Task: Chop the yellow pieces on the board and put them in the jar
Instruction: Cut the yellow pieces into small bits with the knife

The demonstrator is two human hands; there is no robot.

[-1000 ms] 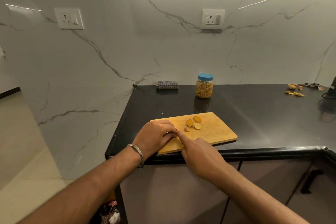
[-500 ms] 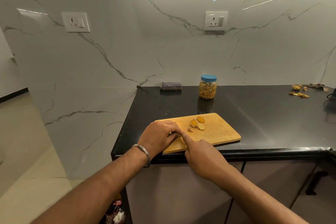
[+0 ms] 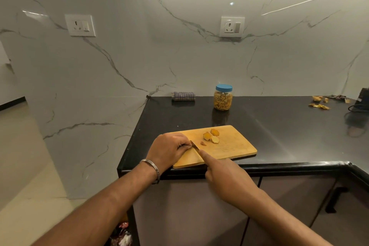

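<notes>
Spanning the scene, a glossy black table (image 3: 279, 126) carries a flat wooden board (image 3: 229, 146) at its near edge. The left hand (image 3: 169, 149) rests curled on the board's near left part, fingers bunched over something hidden. The right hand (image 3: 225, 177) grips a knife (image 3: 196, 151), forefinger straight along the blade. Far behind stands a blue-lidded plastic jar (image 3: 223, 98). Yellow pieces (image 3: 211, 137) lie mid-board, just right of the left hand.

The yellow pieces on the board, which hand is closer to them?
Left, narrowly. The left hand sits curled just left of the yellow pieces; the right hand is nearer the board's front edge, forefinger pointing towards them.
</notes>
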